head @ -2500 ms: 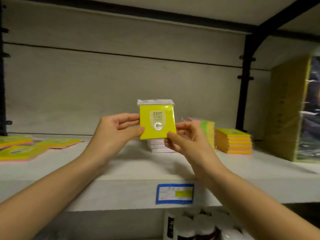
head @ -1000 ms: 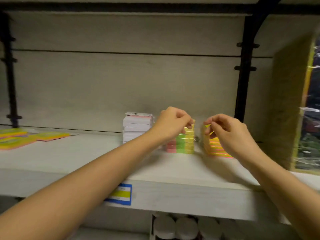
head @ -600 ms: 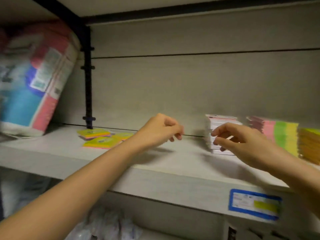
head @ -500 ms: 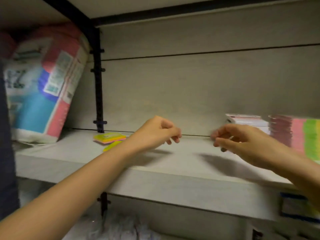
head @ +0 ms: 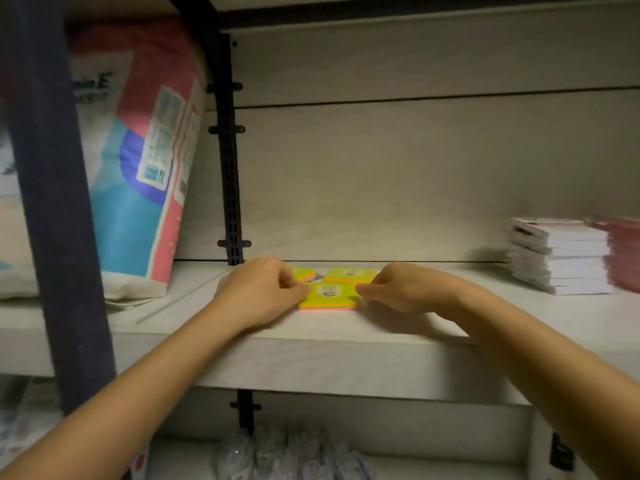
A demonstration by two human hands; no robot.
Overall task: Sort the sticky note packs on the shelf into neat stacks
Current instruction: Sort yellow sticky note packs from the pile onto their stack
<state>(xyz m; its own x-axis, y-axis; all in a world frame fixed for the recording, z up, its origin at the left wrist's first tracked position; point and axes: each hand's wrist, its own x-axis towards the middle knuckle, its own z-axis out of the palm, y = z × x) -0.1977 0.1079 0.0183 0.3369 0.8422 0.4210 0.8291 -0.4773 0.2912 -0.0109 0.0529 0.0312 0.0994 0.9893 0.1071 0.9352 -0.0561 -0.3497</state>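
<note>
Shelf [head: 346, 358] w/ big blue-pink bag [head: 138, 150] far L, white pack stack [head: 561, 258] far R. L hand [head: 258, 289] & R hand [head: 408, 287], fingers curled, pinch opp. edges of front yellow pack [head: 329, 296], flat on mid-shelf. Second yellow pack [head: 351, 275] just behind; third yellow pack [head: 304, 273] partly hidden by L hand.

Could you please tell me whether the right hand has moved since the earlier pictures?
Yes, leftward: the right hand, earlier beside the white stack, now holds the front yellow pack.

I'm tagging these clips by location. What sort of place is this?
Most likely a shop or its stockroom: a slotted adjustable shelf upright, several copies of the yellow sticky note pack lying on the shelf, and a large sealed retail bag in the next bay.
</note>
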